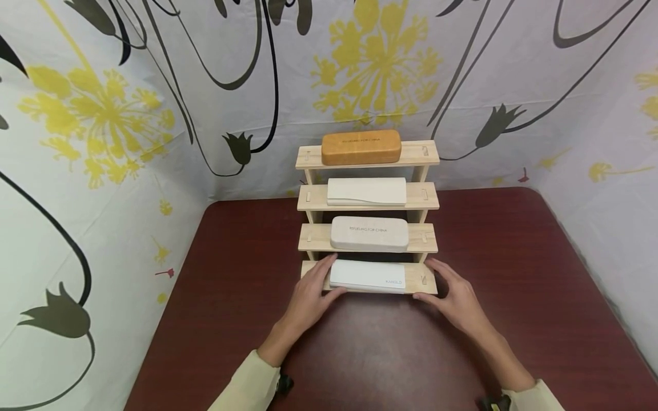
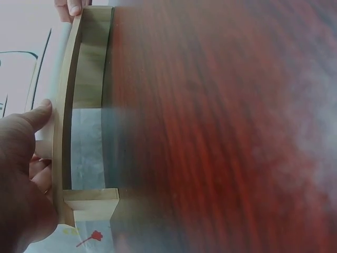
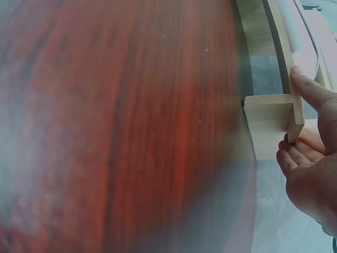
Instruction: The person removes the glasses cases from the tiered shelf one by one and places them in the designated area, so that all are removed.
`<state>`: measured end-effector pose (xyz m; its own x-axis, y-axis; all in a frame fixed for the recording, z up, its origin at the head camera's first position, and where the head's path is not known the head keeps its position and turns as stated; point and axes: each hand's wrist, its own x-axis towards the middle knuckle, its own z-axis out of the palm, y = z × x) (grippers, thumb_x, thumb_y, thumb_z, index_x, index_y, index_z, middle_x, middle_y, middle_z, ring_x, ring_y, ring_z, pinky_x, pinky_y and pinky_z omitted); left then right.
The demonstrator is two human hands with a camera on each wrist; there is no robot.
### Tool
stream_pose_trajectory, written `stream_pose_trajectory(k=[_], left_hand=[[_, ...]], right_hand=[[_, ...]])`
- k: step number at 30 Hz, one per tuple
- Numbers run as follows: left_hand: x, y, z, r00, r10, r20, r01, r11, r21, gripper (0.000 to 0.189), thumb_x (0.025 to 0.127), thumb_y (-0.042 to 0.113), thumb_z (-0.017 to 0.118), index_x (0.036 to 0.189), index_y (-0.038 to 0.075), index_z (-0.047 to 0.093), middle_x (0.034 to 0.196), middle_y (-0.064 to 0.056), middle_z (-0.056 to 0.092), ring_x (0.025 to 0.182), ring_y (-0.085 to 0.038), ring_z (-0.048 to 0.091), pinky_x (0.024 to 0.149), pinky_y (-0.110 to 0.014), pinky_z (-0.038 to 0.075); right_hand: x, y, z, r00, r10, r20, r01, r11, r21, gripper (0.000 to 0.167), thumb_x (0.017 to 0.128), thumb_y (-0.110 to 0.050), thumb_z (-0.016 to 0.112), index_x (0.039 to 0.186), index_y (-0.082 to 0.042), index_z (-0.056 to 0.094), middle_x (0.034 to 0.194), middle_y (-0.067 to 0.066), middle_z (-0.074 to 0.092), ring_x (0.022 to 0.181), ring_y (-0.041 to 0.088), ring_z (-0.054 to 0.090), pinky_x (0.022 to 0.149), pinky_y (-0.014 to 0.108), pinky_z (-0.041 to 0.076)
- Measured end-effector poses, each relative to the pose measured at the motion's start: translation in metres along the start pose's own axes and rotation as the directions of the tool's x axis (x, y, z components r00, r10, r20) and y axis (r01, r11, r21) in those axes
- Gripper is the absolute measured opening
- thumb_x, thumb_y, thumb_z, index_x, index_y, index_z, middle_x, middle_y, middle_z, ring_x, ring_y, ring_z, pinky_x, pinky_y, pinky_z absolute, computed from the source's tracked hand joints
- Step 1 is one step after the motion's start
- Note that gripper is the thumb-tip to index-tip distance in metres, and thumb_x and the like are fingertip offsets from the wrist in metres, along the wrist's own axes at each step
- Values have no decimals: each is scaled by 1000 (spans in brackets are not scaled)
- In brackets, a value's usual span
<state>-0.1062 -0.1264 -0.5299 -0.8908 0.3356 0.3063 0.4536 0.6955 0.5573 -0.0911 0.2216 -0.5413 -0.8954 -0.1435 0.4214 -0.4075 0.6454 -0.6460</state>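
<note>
Here, tiered rack [image 1: 420, 240] on dark-red table [image 1: 370, 348], flowery cloth [image 1: 298, 74] behind.

1. The head view is bright and mostly crisp, a pale sheen spreading over the tabletop [image 1: 380, 348] toward its near edge.
2. Shadow darkens gaps beneath the wooden stand [image 1: 421, 241]'s steps.
3. Both wrist views look softer, milky glare hazing the tabletop; the front board [image 2: 63, 116] bows with lens distortion.

The place looks booth-like, with flower-printed cloth [image 1: 303, 80] on three sides of a dark-red, wood-grained table [image 1: 231, 274].
</note>
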Motion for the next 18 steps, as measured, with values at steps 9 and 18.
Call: stream_pose_trajectory(k=[9, 18], left_hand=[[0, -2, 1, 1000, 6, 7, -5, 1000, -19, 80, 94, 31, 84, 161, 11, 46, 159, -13, 52, 144, -30, 51, 113, -54, 49], [0, -4, 2, 999, 35, -15, -35, 998, -43, 77, 93, 29, 85, 159, 10, 49, 155, -15, 55, 143, -28, 53, 113, -52, 50]], right_hand=[[1, 1, 0, 1000, -3, -2, 3, 1000, -7, 80, 67, -10, 101, 137, 5, 65, 135, 26, 67, 122, 46, 65, 105, -3, 24], [2, 3, -1, 1000, -19, -12, 19, 1000, -2, 79, 65, -8, 102, 134, 6, 67, 133, 25, 69, 119, 46, 66, 104, -3, 26]])
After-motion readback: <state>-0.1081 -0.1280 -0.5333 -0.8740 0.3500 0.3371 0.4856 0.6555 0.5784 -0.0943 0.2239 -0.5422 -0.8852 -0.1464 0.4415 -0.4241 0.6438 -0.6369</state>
